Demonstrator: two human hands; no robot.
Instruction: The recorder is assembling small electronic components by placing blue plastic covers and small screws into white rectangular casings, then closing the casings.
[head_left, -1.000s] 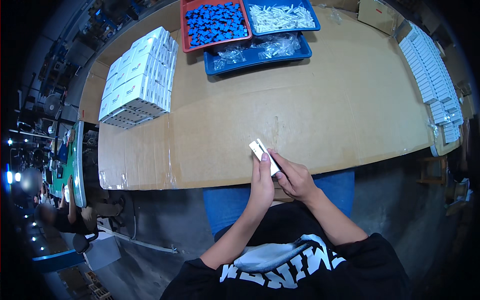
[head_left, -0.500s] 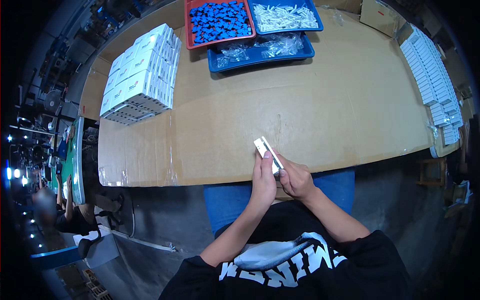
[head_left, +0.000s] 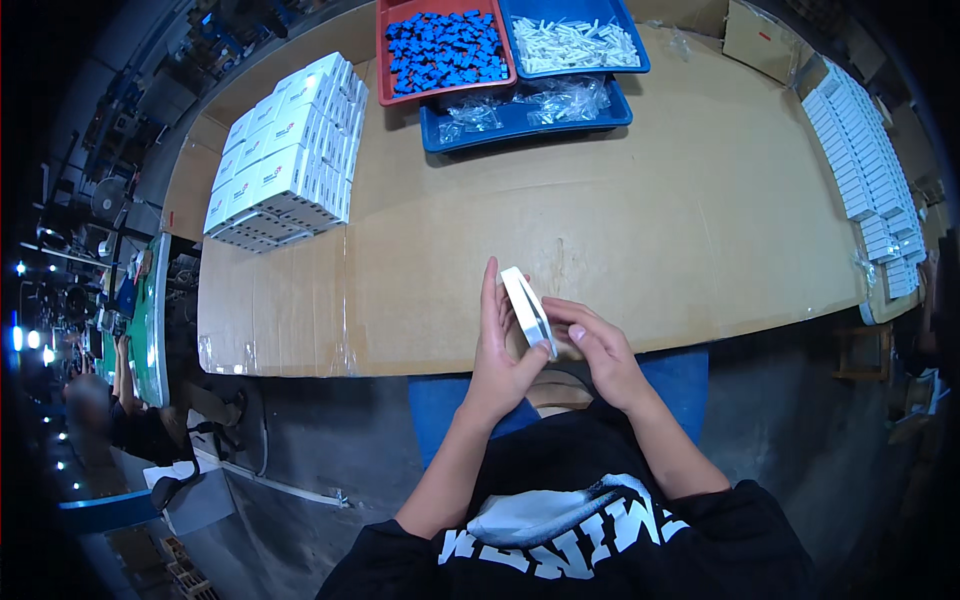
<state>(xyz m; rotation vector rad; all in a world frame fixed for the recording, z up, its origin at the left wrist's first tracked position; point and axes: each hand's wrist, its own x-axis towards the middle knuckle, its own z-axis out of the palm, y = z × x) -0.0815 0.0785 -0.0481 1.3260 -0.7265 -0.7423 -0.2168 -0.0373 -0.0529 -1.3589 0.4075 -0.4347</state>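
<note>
White box: held (head_left: 521, 302) tilted between the two hands, just in from the near edge of the worktop (head_left: 450, 260); a dark gap runs down its right side.
Left hand: the thumb of the left hand (head_left: 500, 365) presses the box's lower end, index finger standing away from it.
Right hand: fingers of the right hand (head_left: 607, 362) loosely parted beside the box; whether they touch it cannot be told.
Risk: with the hold mostly at one end, the box could pivot or slip, likeliest if the thumb eases or the right fingers push off-centre.
Near edge: it runs just below the box, so a drop could go past it onto the lap.
Room: a broad stretch reaches forward to the blue front tray (head_left: 530, 141); sideways, the left stack of white boxes (head_left: 285, 155) and the right rows of white boxes (head_left: 862, 165) stand well apart.
</note>
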